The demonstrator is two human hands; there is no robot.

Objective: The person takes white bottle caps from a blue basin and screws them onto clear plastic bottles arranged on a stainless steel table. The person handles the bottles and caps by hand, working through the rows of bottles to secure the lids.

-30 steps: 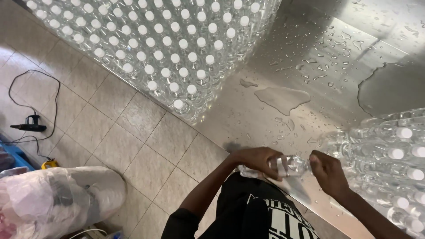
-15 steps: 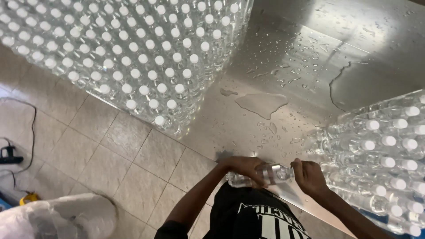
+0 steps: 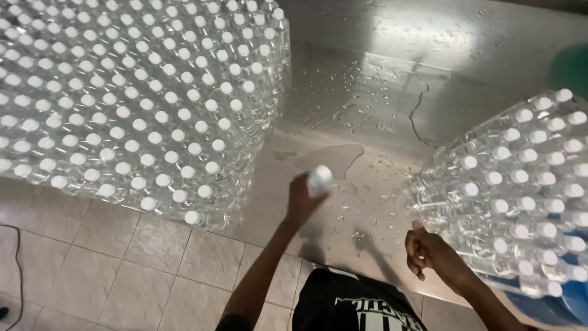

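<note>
Left hand [image 3: 301, 199] fingers wrapped round a small clear plastic bottle with a white cap [image 3: 320, 180], held cap-up above the wet stainless steel table [image 3: 380, 79]; bottle sits over the shallow puddle of water [image 3: 331, 158] near the table's front edge; right hand [image 3: 429, 250] loosely curled, holding nothing, at the table's front edge just beside the right-hand stack of clear white-capped bottles [image 3: 520, 184]; large stack of the same clear white-capped bottles [image 3: 135, 92] covers the table's left side, overhanging the beige tiled floor [image 3: 122, 270]; scattered droplets across the table's middle.
</note>
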